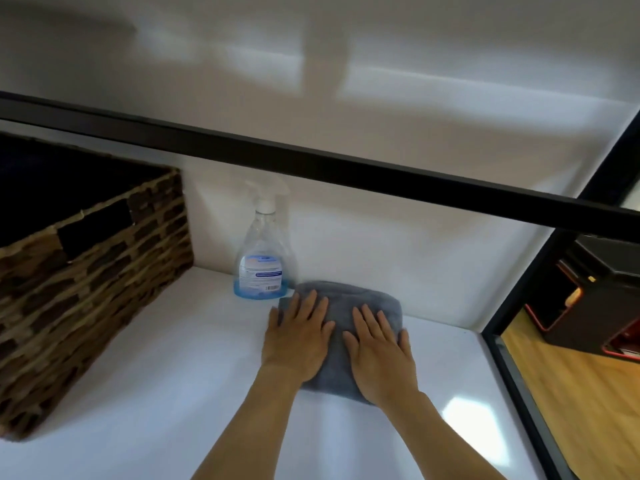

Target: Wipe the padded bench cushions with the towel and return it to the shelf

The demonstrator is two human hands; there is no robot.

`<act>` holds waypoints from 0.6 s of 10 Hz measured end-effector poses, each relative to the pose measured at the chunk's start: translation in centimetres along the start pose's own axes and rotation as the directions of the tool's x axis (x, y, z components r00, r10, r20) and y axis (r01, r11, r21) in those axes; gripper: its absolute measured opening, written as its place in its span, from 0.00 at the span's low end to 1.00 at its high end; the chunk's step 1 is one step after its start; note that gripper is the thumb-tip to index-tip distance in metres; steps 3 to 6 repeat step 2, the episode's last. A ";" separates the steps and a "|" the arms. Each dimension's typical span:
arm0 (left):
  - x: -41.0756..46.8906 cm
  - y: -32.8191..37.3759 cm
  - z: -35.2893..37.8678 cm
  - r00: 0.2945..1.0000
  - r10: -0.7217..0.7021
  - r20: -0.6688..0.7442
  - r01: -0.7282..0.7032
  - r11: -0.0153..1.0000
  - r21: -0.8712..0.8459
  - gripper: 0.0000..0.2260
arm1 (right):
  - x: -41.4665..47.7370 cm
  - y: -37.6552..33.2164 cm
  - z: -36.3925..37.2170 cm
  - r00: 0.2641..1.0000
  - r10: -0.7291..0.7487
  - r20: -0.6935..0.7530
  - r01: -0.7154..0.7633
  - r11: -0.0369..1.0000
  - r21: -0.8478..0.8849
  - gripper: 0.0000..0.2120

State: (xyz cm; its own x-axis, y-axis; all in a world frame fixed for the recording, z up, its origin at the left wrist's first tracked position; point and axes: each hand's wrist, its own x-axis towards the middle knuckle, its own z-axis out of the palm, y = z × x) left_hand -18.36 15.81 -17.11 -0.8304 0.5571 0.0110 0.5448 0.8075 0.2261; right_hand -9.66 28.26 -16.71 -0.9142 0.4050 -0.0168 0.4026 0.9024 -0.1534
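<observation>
A folded grey towel (pixel 341 306) lies on the white shelf (pixel 173 393), close to the back wall. My left hand (pixel 298 337) lies flat on the towel's left part with straight fingers. On the towel's right part my right hand (pixel 377 351) lies flat the same way, its thumb at the towel's right edge. Both forearms reach in from the bottom of the view. The padded bench is not in view.
A clear spray bottle (pixel 263 258) with blue liquid stands just behind-left of the towel. A woven basket (pixel 86 289) fills the shelf's left side. A black frame bar (pixel 346 171) crosses above. At right, past the black shelf edge (pixel 519 393), is wooden floor.
</observation>
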 end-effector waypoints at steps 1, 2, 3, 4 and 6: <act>0.3 0.4 -0.6 0.995 -0.101 -0.006 0.102 0.993 0.066 0.27 | -0.1 -1.0 -1.4 0.998 0.043 0.039 -0.042 0.999 -0.019 0.28; -1.1 0.3 -1.7 0.990 -0.095 -0.101 0.098 0.995 0.029 0.25 | -1.6 -2.5 -2.9 0.996 -0.029 -0.081 0.037 0.995 0.095 0.25; -1.1 0.3 -1.7 0.990 -0.095 -0.101 0.098 0.995 0.029 0.25 | -1.6 -2.5 -2.9 0.996 -0.029 -0.081 0.037 0.995 0.095 0.25; -1.1 0.3 -1.7 0.990 -0.095 -0.101 0.098 0.995 0.029 0.25 | -1.6 -2.5 -2.9 0.996 -0.029 -0.081 0.037 0.995 0.095 0.25; -1.1 0.3 -1.7 0.990 -0.095 -0.101 0.098 0.995 0.029 0.25 | -1.6 -2.5 -2.9 0.996 -0.029 -0.081 0.037 0.995 0.095 0.25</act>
